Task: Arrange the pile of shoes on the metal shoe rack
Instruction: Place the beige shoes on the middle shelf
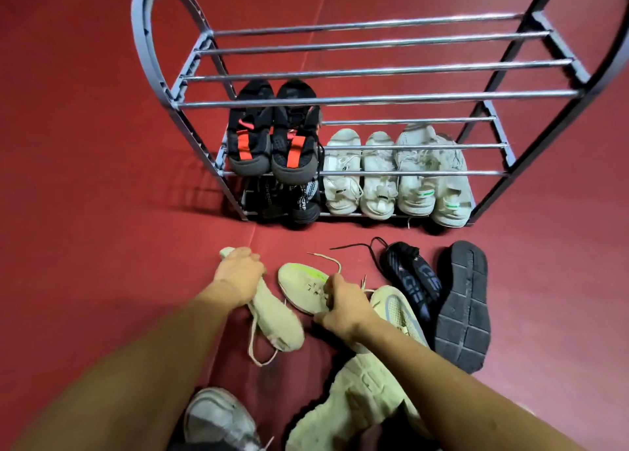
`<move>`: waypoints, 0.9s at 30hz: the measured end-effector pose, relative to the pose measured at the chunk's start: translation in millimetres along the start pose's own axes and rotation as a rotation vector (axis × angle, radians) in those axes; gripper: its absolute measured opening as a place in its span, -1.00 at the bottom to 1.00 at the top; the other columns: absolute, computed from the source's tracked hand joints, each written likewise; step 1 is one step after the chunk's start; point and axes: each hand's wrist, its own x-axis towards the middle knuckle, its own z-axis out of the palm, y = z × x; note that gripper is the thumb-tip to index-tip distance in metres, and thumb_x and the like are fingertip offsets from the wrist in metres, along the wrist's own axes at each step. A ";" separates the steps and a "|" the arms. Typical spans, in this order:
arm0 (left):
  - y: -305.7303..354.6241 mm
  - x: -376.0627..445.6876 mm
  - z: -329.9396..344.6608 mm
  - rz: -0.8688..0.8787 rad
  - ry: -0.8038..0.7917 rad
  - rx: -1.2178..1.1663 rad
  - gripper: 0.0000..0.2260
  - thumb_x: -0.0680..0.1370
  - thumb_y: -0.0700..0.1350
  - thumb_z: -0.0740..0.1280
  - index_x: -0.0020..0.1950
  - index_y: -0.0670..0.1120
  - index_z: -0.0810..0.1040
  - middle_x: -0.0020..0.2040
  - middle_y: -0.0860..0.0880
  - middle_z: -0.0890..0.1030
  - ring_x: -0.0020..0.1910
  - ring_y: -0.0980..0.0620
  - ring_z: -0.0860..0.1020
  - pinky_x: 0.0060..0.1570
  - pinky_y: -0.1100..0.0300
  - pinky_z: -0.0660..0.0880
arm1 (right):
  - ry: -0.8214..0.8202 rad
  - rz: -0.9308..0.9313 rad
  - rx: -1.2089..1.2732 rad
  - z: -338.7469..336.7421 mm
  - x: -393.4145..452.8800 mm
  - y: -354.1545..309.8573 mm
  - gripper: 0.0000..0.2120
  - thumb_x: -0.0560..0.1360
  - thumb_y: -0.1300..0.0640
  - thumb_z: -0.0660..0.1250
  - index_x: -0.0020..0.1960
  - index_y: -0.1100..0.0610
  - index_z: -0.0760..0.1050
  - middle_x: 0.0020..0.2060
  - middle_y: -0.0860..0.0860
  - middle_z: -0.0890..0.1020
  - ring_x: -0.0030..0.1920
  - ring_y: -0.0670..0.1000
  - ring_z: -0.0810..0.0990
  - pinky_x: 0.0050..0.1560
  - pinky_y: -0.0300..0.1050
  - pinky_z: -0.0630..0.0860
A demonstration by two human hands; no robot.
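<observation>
Item: two pale shoes being lifted from the floor pile, rack ahead.

Nearest you, a grey sneaker (219, 416) and an upturned cream shoe (354, 392) are lying by your arms. Your left hand (238, 280) is curling its fingers round a cream shoe (272, 318), sole up, laces dangling; your right hand (343, 306) is clamping its fingers on a white-and-lime sneaker (303, 287) at the laces, likely pairing them for one carry. Beside them a mesh sneaker (398, 307) and two black shoes (439, 294) are waiting. Beyond, the metal shoe rack (357, 73) is holding black-and-orange shoes (272, 137) mid-shelf and white pairs (394, 178) below; its top rails are standing bare, and the front rail may be obstructing a low approach.
</observation>
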 end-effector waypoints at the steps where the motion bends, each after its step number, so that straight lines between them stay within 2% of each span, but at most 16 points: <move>1: 9.4 0.4 10.4 -0.053 0.106 -0.059 -0.64 0.50 -0.13 0.27 0.28 0.05 0.57 0.26 -0.02 0.52 0.32 -0.09 0.39 0.38 0.06 0.23 | 0.053 -0.017 0.076 0.1 1.2 5.4 -0.77 0.35 0.13 0.39 -0.05 0.01 0.42 -0.18 -0.02 0.62 -0.19 -0.02 0.58 -0.11 -0.06 0.52; 3: 30.8 -2.8 25.4 -0.316 0.264 -0.270 -0.48 0.43 -0.11 0.36 0.40 0.05 0.45 0.37 -0.07 0.42 0.39 -0.15 0.33 0.43 -0.09 0.17 | 0.261 -0.037 0.110 -5.7 2.1 16.3 -0.90 0.38 0.15 0.28 -0.21 -0.02 0.39 -0.26 -0.10 0.56 -0.25 -0.09 0.52 -0.15 -0.08 0.47; 5: 45.3 -8.5 33.4 -0.637 0.278 -0.569 -0.35 0.41 -0.04 0.43 0.47 0.02 0.30 0.42 -0.12 0.33 0.38 -0.18 0.32 0.36 -0.19 0.24 | 0.333 0.014 -0.018 -11.2 4.6 27.4 -0.89 0.37 0.10 0.27 -0.10 0.02 0.42 -0.10 -0.02 0.55 -0.03 0.05 0.54 -0.03 -0.01 0.50; 7: 48.9 -12.8 33.6 -0.880 0.168 -0.890 -0.33 0.44 0.08 0.43 0.45 -0.08 0.25 0.39 -0.17 0.32 0.33 -0.22 0.38 0.24 -0.17 0.38 | 0.192 0.128 -0.211 -11.4 6.3 29.7 -0.68 0.43 -0.04 0.29 0.11 0.09 0.41 0.11 0.07 0.52 0.18 0.17 0.50 0.12 0.04 0.47; 9: 53.5 -19.6 34.3 -1.029 0.077 -1.178 -0.35 0.44 0.20 0.41 0.33 -0.18 0.34 0.30 -0.23 0.46 0.23 -0.27 0.52 0.15 -0.10 0.49 | 0.042 0.169 -0.384 -7.2 5.1 28.7 -0.60 0.50 -0.16 0.24 0.15 0.12 0.46 0.13 0.11 0.59 0.20 0.21 0.53 0.15 0.03 0.47; 10: 57.4 -23.2 35.8 -1.064 0.044 -1.280 -0.37 0.43 0.26 0.39 0.26 -0.20 0.43 0.23 -0.24 0.56 0.15 -0.26 0.59 0.11 -0.05 0.53 | 0.025 0.148 -0.425 -4.8 4.3 25.3 -0.61 0.54 -0.16 0.21 0.11 0.14 0.51 0.09 0.13 0.63 0.18 0.22 0.55 0.14 0.02 0.48; 13: 77.9 -29.5 39.5 -1.071 -0.010 -1.502 -0.45 0.47 0.29 0.35 0.10 -0.20 0.61 0.07 -0.20 0.68 0.03 -0.21 0.65 -0.02 0.07 0.56 | 0.091 0.118 -0.387 -0.2 2.5 24.8 -0.66 0.58 -0.09 0.14 -0.06 0.14 0.55 0.00 0.18 0.67 0.09 0.24 0.59 0.06 -0.01 0.52; 17: 85.9 -31.1 39.4 -1.103 -0.004 -1.721 -0.54 0.51 0.11 0.41 0.19 -0.25 0.56 0.11 -0.25 0.67 0.05 -0.24 0.65 0.07 -0.03 0.60 | 0.112 0.154 -0.297 0.8 -7.6 22.7 -0.66 0.58 -0.08 0.14 -0.01 0.15 0.55 0.02 0.18 0.66 0.09 0.23 0.60 0.08 0.00 0.52; 19: 78.5 -30.2 35.7 -1.082 0.008 -1.733 -0.60 0.52 0.03 0.40 0.18 -0.26 0.57 0.08 -0.26 0.68 0.01 -0.24 0.66 0.06 -0.06 0.61 | 0.055 0.200 -0.192 -1.6 -10.0 18.8 -0.68 0.56 -0.12 0.18 -0.10 0.12 0.51 -0.03 0.15 0.67 0.03 0.20 0.64 0.01 -0.05 0.55; 21: 70.6 -39.1 22.1 -0.988 0.066 -1.769 -0.68 0.56 -0.02 0.37 0.14 -0.25 0.59 -0.03 -0.20 0.68 -0.09 -0.17 0.65 -0.05 0.09 0.58 | -0.036 0.236 -0.153 -12.5 -10.6 8.8 -0.65 0.55 -0.16 0.20 -0.18 0.11 0.47 -0.08 0.13 0.66 0.02 0.18 0.64 -0.09 -0.11 0.49; 23: 63.3 -47.6 -0.5 -0.843 0.101 -1.769 -0.80 0.61 -0.07 0.33 0.06 -0.19 0.62 -0.18 -0.08 0.66 -0.21 -0.08 0.60 -0.24 0.17 0.48 | -0.097 0.222 -0.182 -34.8 -9.1 -6.6 -0.61 0.55 -0.19 0.22 -0.14 0.14 0.52 -0.07 0.12 0.63 0.04 0.16 0.63 -0.12 -0.15 0.42; 25: 50.9 -55.9 -19.7 -0.671 0.071 -1.743 -0.85 0.63 -0.08 0.31 0.05 -0.12 0.64 -0.21 0.00 0.66 -0.24 0.03 0.60 -0.28 0.21 0.46 | -0.114 0.195 -0.187 -69.8 -13.0 -26.6 -0.59 0.54 -0.18 0.26 -0.08 0.18 0.57 -0.09 0.09 0.61 -0.06 0.10 0.61 -0.19 -0.17 0.43; 27: 35.8 -63.9 -38.8 -0.515 -0.008 -1.645 -0.84 0.62 -0.10 0.33 0.02 -0.14 0.67 -0.20 0.00 0.68 -0.24 0.07 0.60 -0.26 0.21 0.51 | -0.151 0.177 -0.243 -108.9 -25.3 -44.7 -0.67 0.56 -0.11 0.28 -0.13 0.16 0.57 -0.12 0.07 0.59 -0.17 0.05 0.55 -0.28 -0.19 0.42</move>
